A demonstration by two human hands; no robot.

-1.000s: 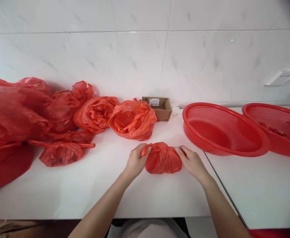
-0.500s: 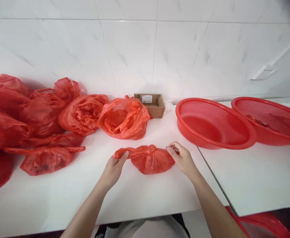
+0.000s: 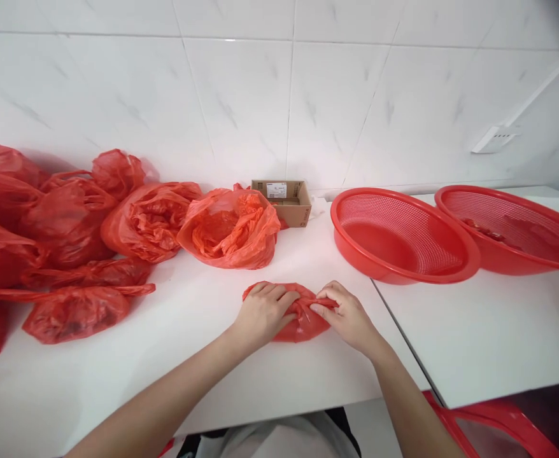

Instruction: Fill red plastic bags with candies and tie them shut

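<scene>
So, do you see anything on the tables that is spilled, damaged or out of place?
Nothing visibly spilled or damaged. One small oddity: the left basket sits over the seam between two tables, not fully on one.

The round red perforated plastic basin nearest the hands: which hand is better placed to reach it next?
Probably the right hand: it is nearer the basin, while the left hand is farther, on the red plastic bag. The right pinches that bag, so must release it first.
</scene>
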